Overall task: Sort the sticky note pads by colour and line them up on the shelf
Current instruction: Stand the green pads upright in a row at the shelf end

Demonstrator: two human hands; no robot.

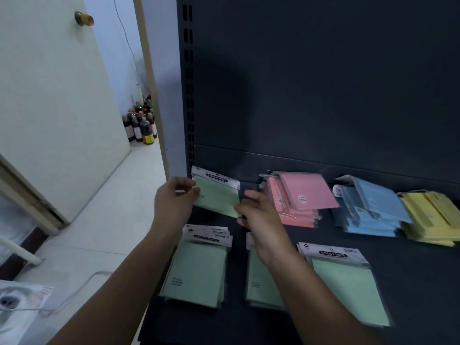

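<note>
Head: left hand [174, 205], right hand [258, 215] grip green pad [216, 197] (tilted).

Shelf [410, 282] holds green stacks [196, 272], pink stack [298, 202], blue stack [368, 215], yellow stack [430, 217].

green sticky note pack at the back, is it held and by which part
Both hands hold the green sticky note pack: the left hand pinches its left edge, the right hand its right edge.

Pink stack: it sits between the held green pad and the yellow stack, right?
No. The head view shows the pink stack between the held green pad and the blue stack; the yellow stack lies right of the blue.
</note>
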